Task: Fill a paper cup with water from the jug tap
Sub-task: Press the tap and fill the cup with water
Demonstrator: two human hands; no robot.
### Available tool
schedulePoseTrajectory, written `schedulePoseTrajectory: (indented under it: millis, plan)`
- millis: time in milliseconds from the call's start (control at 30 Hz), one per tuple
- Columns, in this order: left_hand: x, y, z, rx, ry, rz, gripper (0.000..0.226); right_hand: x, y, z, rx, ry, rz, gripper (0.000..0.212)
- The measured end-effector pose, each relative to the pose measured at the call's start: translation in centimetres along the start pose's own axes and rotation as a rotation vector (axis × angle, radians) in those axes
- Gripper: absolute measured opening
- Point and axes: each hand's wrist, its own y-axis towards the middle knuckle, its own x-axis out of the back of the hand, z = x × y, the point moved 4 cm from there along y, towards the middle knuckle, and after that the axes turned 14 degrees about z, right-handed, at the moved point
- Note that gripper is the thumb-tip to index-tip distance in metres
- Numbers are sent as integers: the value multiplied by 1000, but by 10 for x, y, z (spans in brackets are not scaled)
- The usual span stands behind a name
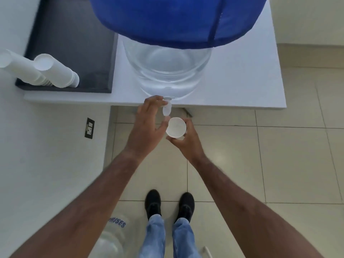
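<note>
Cups (55,71) are lying stacked in two tilted columns at the far left, resting on a dark tray (74,43) that is sitting on the white counter (242,81). To the right of the tray, a clear jug (167,71) is standing near the counter's front edge, its upper part wrapped in a blue cover (176,19) that is blocking much of the far view. Its white tap (167,108) is sticking out over the counter edge, pointing down.

The left hand (147,125) is reaching to the tap, fingertips (160,101) curling over its top and thumb coming up from below, so the fingers are pinching the tap; part of the tap is hiding behind them. The right hand (186,140) is wrapping its fingers around a paper cup (176,127), holding it upright just below and slightly nearer than the tap spout, mouth facing up. Whether water is flowing or sitting in the cup is too hard to tell.

On the left wall, a dark socket (89,128) is showing below counter level. Down on the tiled floor (279,164), black shoes (169,203) and jeans are standing near the bottom, and a second clear bottle (111,237) is lying at lower left, bearing blue letters reading "RISES", the start being cut off.
</note>
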Motion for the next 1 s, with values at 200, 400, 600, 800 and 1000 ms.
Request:
schedulePoseTrajectory:
  millis: [200, 400, 600, 800, 1000]
  plan:
    - [-18, 12, 15, -175, 309, 52, 44, -15, 42, -26, 21, 34, -4, 66]
    - [-14, 13, 23, -273, 373, -56, 32, -27, 69, -47, 9, 53, 1, 65]
    - [-3, 15, 22, -328, 448, -55, 37, -31, 86, -54, 20, 32, -2, 70]
    - [2, 17, 19, -328, 454, -39, 35, -33, 91, -59, 7, 51, -34, 71]
    - [8, 24, 10, -263, 366, -53, 27, -34, 91, -56, 7, 59, -21, 73]
